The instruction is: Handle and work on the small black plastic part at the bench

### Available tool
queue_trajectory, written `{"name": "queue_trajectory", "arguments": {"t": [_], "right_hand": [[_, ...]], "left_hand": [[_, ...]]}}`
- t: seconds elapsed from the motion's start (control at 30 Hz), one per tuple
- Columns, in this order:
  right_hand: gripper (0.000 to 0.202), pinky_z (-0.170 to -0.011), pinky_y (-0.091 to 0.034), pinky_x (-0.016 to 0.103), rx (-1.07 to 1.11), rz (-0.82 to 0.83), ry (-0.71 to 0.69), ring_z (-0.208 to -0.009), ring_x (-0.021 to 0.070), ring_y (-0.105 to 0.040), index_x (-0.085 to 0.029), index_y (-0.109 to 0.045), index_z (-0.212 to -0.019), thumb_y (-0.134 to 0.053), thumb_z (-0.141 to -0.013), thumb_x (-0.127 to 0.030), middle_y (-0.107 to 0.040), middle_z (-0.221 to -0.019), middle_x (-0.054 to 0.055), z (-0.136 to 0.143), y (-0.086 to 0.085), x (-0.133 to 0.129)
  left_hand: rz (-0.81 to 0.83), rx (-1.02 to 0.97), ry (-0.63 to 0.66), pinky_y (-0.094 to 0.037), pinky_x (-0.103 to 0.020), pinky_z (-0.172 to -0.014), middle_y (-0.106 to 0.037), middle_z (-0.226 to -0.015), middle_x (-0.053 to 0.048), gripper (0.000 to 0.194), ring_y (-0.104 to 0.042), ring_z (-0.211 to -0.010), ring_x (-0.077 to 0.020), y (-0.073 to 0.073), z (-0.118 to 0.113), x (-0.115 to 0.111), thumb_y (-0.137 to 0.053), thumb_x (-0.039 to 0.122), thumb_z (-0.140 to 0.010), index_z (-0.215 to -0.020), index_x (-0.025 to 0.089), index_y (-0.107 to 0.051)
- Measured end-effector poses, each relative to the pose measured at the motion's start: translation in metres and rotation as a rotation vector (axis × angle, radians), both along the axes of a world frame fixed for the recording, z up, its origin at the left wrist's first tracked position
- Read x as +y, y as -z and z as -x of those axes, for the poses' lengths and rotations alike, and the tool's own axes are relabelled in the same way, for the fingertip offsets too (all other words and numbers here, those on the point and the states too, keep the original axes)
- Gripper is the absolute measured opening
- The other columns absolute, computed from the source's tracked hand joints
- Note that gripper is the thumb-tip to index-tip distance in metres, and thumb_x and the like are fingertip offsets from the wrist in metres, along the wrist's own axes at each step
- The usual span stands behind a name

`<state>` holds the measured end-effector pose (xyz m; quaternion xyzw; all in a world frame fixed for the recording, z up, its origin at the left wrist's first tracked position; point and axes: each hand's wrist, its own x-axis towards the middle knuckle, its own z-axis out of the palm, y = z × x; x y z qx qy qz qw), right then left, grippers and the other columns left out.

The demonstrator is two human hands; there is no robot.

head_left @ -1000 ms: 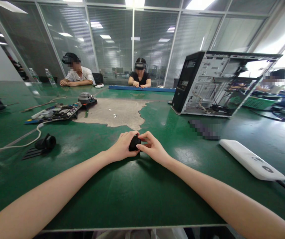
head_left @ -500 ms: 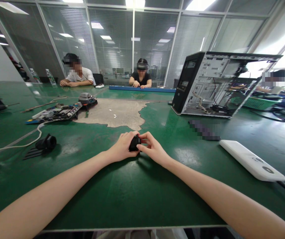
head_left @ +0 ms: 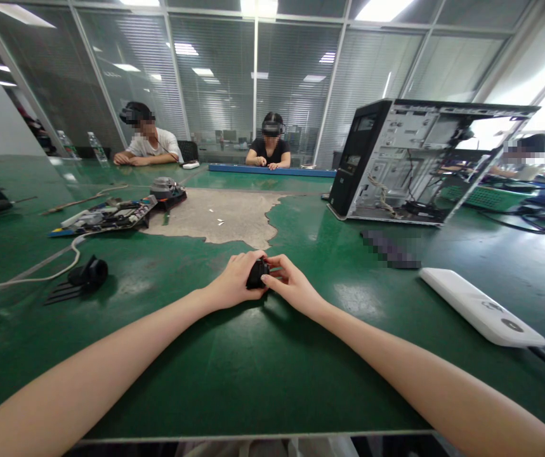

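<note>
A small black part [head_left: 256, 274], blocky in shape, is held between both my hands just above the green table [head_left: 262, 368]. My left hand [head_left: 236, 279] wraps round its left side, with the thumb below and the fingers over the top. From the right, my right hand [head_left: 292, 284] pinches its edge with thumb and fingertips. The part's exact kind is hard to make out, since my fingers cover much of it. To the left on the table lies another black part [head_left: 92, 273] with a round opening and flat prongs.
An open computer case [head_left: 396, 165] stands at the right, near a white power bank-like block [head_left: 481, 304] with a cable. Left are a circuit board [head_left: 105, 216] and a pale cable [head_left: 39, 279]. Across the table sit co-workers, one behind a blue bar [head_left: 272, 170].
My hands and the black part have hardly moved. Across the table, the middle co-worker's hand has shifted slightly.
</note>
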<state>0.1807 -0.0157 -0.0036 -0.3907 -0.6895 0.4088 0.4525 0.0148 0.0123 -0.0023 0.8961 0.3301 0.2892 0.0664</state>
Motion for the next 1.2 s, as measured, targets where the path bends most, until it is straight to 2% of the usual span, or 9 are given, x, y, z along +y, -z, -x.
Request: {"name": "queue_trajectory", "arguments": {"t": [0.2,0.37,0.47,0.6,0.8,1.07,1.2], "right_hand": [[0.015,-0.068,-0.051,0.028,0.028,-0.056,0.025,-0.096,0.0182,-0.054,-0.021,-0.047,-0.086,-0.055,-0.076,-0.029,-0.053,-0.092,0.002,-0.0005,-0.0013,-0.0014],[0.021,-0.074,-0.05,0.031,0.035,-0.023,0.022,-0.091,0.016,-0.056,-0.021,-0.046,-0.093,-0.056,-0.075,-0.026,-0.053,-0.096,0.003,0.0005,0.0008,0.0],[0.025,-0.072,-0.05,0.032,0.014,-0.009,0.044,-0.087,0.0157,-0.056,-0.02,-0.046,-0.097,-0.056,-0.075,-0.024,-0.053,-0.095,0.004,0.0011,0.0004,0.0002],[0.021,-0.07,-0.051,0.03,0.012,-0.004,0.012,-0.087,0.0156,-0.056,-0.021,-0.048,-0.092,-0.057,-0.074,-0.024,-0.054,-0.092,0.002,0.0007,-0.0025,-0.0015],[0.013,-0.067,-0.05,0.026,0.01,-0.081,0.033,-0.097,0.018,-0.054,-0.021,-0.048,-0.088,-0.054,-0.077,-0.025,-0.053,-0.093,0.002,-0.0004,-0.0015,-0.0017],[0.024,-0.074,-0.049,0.032,-0.006,-0.018,0.049,-0.091,0.0171,-0.056,-0.019,-0.047,-0.098,-0.055,-0.076,-0.023,-0.054,-0.098,0.005,-0.0011,0.002,0.001],[0.019,-0.072,-0.05,0.031,0.002,-0.019,0.024,-0.09,0.0167,-0.056,-0.02,-0.048,-0.093,-0.055,-0.075,-0.024,-0.055,-0.093,0.003,-0.0009,0.001,0.001]], "left_hand": [[-0.006,-0.01,0.006,-0.034,-0.038,-0.084,-0.051,-0.107,-0.005,0.056,-0.05,-0.096,-0.023,0.0001,-0.0004,0.0,-0.062,0.025,-0.065,-0.114,0.023,-0.033],[-0.008,-0.009,0.003,-0.035,-0.038,-0.084,-0.051,-0.107,-0.005,0.056,-0.049,-0.095,-0.023,-0.0001,-0.0007,0.0006,-0.061,0.026,-0.066,-0.115,0.022,-0.032],[-0.005,-0.002,0.006,-0.035,-0.038,-0.084,-0.051,-0.107,-0.005,0.056,-0.049,-0.095,-0.0229,-0.0007,-0.0004,0.0001,-0.061,0.026,-0.067,-0.115,0.022,-0.032],[-0.006,0.001,0.0,-0.036,-0.038,-0.084,-0.051,-0.106,-0.004,0.056,-0.05,-0.094,-0.0228,-0.0012,-0.0001,-0.0008,-0.062,0.025,-0.066,-0.114,0.022,-0.033],[-0.015,-0.001,0.007,-0.035,-0.038,-0.085,-0.05,-0.109,-0.005,0.055,-0.049,-0.096,-0.0231,0.0001,-0.0006,0.0001,-0.061,0.027,-0.067,-0.114,0.022,-0.033],[-0.019,-0.003,0.011,-0.034,-0.037,-0.084,-0.05,-0.109,-0.005,0.057,-0.048,-0.096,-0.0226,0.0018,-0.0001,0.0021,-0.061,0.027,-0.067,-0.115,0.022,-0.031],[-0.009,0.005,0.006,-0.034,-0.037,-0.084,-0.051,-0.108,-0.005,0.056,-0.049,-0.095,-0.0224,-0.0001,0.0002,0.0002,-0.061,0.026,-0.067,-0.114,0.022,-0.032]]}}
